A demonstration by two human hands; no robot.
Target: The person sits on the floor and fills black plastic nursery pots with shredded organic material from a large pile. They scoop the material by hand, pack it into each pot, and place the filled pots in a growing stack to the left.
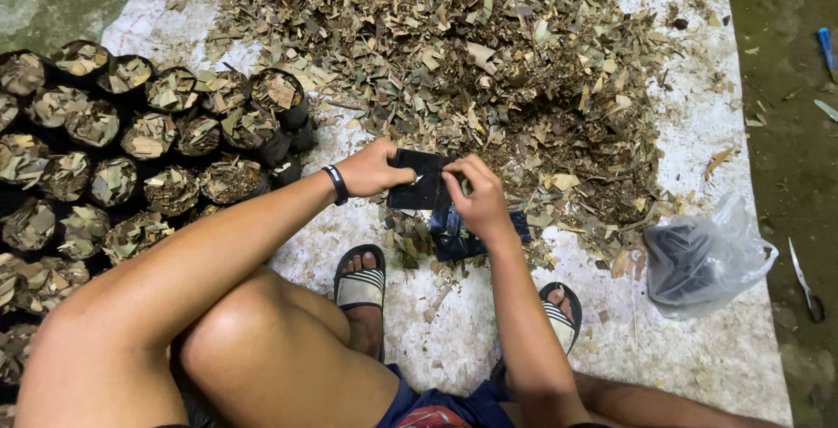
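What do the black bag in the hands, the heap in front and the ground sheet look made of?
Black bag: thin, flexible plastic film, faintly glossy, creasing between the left hand and right hand. Heap: dry, shredded leaves, matte tan and brown, with darker crumbly matter. Sheet: white, probably woven plastic sacking; the weave is too fine to confirm.

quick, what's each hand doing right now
Left hand: closed on the black bag.
Right hand: pinching the same bag's edge.
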